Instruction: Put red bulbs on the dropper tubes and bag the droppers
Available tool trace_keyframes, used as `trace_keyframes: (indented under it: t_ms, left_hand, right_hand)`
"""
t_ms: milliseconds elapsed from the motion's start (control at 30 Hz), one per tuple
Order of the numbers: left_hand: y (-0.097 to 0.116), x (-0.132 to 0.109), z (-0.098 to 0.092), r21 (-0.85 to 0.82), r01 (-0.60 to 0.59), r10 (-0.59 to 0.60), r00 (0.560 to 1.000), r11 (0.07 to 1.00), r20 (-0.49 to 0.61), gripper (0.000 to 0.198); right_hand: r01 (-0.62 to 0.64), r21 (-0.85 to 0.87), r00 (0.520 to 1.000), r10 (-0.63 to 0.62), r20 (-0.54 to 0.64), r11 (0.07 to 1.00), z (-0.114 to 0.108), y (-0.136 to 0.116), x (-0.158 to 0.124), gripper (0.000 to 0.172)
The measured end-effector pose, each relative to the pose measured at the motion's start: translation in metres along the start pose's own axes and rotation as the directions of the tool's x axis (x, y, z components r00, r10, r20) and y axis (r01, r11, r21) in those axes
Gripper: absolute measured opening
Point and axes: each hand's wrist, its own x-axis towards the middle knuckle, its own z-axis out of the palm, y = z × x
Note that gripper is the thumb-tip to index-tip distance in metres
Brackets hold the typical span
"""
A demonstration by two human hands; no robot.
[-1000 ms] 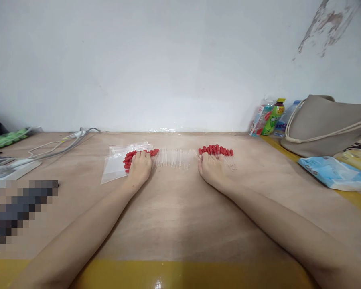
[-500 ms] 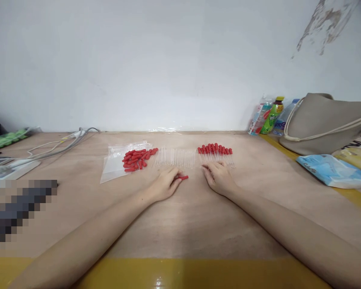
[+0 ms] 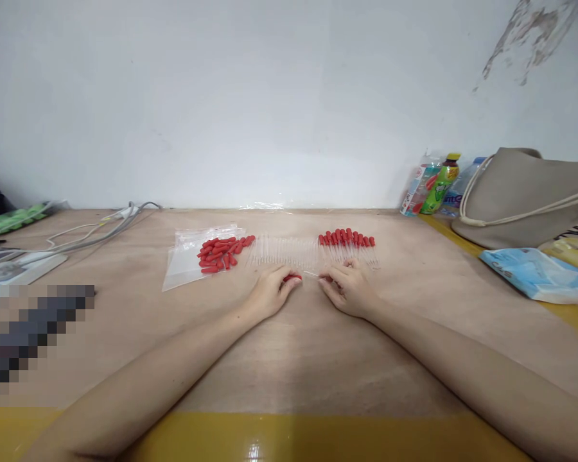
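Between the thumb and fingers of my left hand point(image 3: 271, 290) is a red rubber dropper bulb point(image 3: 293, 278), its end pointing right. My right hand point(image 3: 349, 287) pinches a thin clear glass dropper tube point(image 3: 311, 274), whose end points left toward the bulb, a small gap apart. Behind my hands lies a row of bare clear tubes point(image 3: 286, 250). To its right is a row of droppers with red bulbs fitted point(image 3: 340, 237), partly behind my right hand. On the left, a pile of loose red bulbs point(image 3: 216, 253) rests on a clear plastic bag point(image 3: 180, 264).
At the right stand a green drink bottle point(image 3: 440, 184) and a grey bag point(image 3: 525, 192), with a blue tissue pack point(image 3: 532, 273) in front. Cables point(image 3: 110, 228) and a white power strip point(image 3: 26, 273) lie at the left. Yellow tape point(image 3: 250, 430) runs along the near edge.
My right hand now holds a clear tube pointing at the red bulb. My left fingers have closed further over the bulb. The view has shifted slightly.
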Motion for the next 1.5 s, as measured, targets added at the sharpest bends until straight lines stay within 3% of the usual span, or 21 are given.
trace_keyframes:
  t_ms: [367,667,833,1100,1500]
  left_hand:
    - [0.004,-0.002,-0.004,-0.051,0.029,-0.030,0.999,0.998,-0.011,0.014]
    - [0.000,-0.006,-0.003,-0.127,-0.001,0.014,0.995,0.992,0.103,0.018]
    - [0.000,-0.008,-0.003,-0.077,-0.037,0.048,0.988,0.996,0.147,0.018]
    - [0.001,-0.010,-0.003,0.016,-0.132,0.129,0.984,0.991,0.123,0.020]
    - [-0.001,-0.007,-0.002,0.020,-0.194,0.191,0.976,0.981,0.101,0.017]
  right_hand:
    - [0.061,0.044,0.996,-0.064,0.063,0.997,-0.001,0.000,0.000,0.020]
    - [0.128,0.050,0.986,-0.132,0.106,0.991,-0.005,0.007,0.003,0.022]
    - [0.135,-0.024,0.986,-0.132,0.101,0.991,-0.006,0.004,0.002,0.023]
    - [0.159,-0.051,0.985,-0.155,0.081,0.986,-0.001,-0.008,0.002,0.025]
    - [0.136,-0.047,0.975,-0.126,0.184,0.990,0.001,-0.013,0.008,0.027]
